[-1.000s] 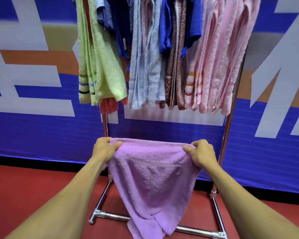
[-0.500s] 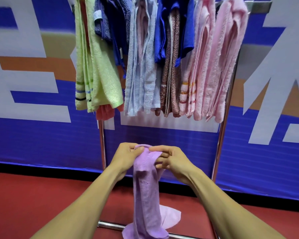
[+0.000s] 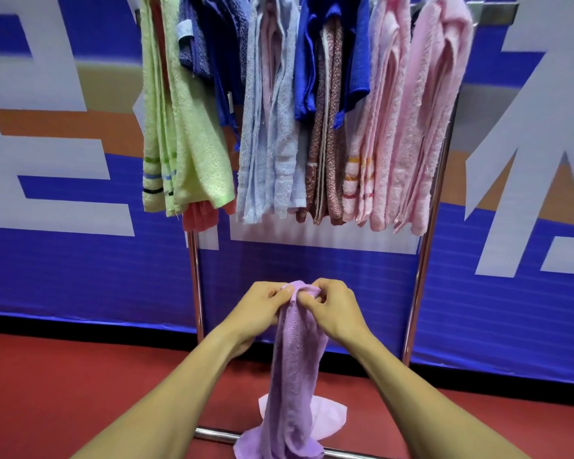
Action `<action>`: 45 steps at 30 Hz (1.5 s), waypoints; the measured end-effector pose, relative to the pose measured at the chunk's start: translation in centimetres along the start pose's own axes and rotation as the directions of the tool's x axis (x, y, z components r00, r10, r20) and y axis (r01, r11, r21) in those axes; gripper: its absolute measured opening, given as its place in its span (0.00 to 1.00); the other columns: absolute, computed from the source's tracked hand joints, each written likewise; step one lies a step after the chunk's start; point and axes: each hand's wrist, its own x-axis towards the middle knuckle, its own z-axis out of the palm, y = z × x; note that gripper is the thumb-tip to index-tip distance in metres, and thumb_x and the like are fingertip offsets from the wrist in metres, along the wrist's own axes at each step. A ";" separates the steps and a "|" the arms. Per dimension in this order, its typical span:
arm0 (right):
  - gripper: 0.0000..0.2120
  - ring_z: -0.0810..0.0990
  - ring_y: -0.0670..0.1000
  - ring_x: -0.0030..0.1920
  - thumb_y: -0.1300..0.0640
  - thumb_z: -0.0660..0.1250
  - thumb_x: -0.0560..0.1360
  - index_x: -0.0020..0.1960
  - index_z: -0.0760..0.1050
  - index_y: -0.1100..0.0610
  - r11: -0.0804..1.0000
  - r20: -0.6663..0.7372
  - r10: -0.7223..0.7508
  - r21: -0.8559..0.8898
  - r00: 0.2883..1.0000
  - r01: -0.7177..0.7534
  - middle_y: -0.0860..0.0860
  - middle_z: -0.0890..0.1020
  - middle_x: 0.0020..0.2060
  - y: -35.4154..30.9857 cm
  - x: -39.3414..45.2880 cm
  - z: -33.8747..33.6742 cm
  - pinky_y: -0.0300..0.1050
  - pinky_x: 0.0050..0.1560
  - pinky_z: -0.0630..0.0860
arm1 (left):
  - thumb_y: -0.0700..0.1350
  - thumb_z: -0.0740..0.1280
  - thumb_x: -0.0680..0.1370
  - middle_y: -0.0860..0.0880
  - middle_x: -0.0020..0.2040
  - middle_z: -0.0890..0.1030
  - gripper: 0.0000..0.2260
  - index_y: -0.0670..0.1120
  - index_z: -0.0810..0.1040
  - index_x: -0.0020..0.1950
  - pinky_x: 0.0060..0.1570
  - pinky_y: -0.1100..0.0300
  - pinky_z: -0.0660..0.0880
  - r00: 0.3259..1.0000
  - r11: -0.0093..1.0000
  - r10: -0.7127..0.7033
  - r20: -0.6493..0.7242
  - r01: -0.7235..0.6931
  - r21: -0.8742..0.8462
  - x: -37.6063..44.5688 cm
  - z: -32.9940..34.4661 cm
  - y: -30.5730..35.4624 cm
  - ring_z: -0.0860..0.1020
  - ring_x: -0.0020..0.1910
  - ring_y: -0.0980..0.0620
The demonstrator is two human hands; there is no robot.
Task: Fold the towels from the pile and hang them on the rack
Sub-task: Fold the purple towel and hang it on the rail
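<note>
Both hands pinching the folded lilac towel below the rack.
Left hand and right hand curl tightly round its top edge (backdrop lettering unreadable).

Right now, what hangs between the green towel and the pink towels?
In the head view: navy towels, light blue towels, a royal blue towel and a brown patterned one.

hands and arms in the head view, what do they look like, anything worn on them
Both forearms are bare as far as the frame shows, with no sleeves in view. The left hand and the right hand wear no gloves, and no watch, bracelet or ring is visible. The fingernails look short and unpainted.
</note>
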 end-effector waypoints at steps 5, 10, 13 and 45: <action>0.13 0.68 0.47 0.30 0.52 0.70 0.73 0.37 0.75 0.62 0.999 -0.010 -0.030 -0.021 1.000 0.030 0.48 0.72 0.27 0.0 0.0 -0.2 0.44 0.33 0.68 | 0.53 0.67 0.81 0.52 0.54 0.86 0.11 0.53 0.84 0.61 0.64 0.54 0.75 0.997 0.991 0.062 0.042 -0.067 0.118 -0.2 0.2 0.1 0.82 0.59 0.54; 0.25 0.63 0.48 0.29 0.41 0.72 0.71 0.27 0.66 0.55 0.960 0.117 -0.132 -0.231 0.984 0.156 0.48 0.65 0.25 0.9 0.3 -1.1 0.46 0.30 0.63 | 0.40 0.65 0.78 0.51 0.43 0.86 0.10 0.51 0.85 0.47 0.49 0.51 0.79 0.982 0.921 0.143 -0.122 -0.088 0.379 0.6 -1.7 -1.0 0.80 0.43 0.56; 0.28 0.62 0.54 0.36 0.39 0.73 0.71 0.27 0.63 0.54 0.897 0.182 -0.041 -0.427 0.982 0.116 0.49 0.63 0.29 2.6 0.5 -2.2 0.45 0.28 0.58 | 0.34 0.63 0.76 0.54 0.40 0.85 0.15 0.52 0.84 0.44 0.45 0.59 0.74 0.943 0.907 0.147 -0.298 -0.008 0.421 0.9 -3.8 -1.3 0.79 0.41 0.58; 0.06 0.76 0.44 0.33 0.58 0.71 0.75 0.40 0.79 0.53 0.980 -0.103 -0.146 -0.153 0.984 0.129 0.45 0.80 0.31 1.9 1.5 -4.8 0.36 0.33 0.69 | 0.38 0.69 0.78 0.54 0.26 0.74 0.06 0.42 0.78 0.41 0.35 0.60 0.66 0.866 0.971 0.160 -0.474 -0.051 0.234 1.6 -4.4 -2.0 0.67 0.29 0.58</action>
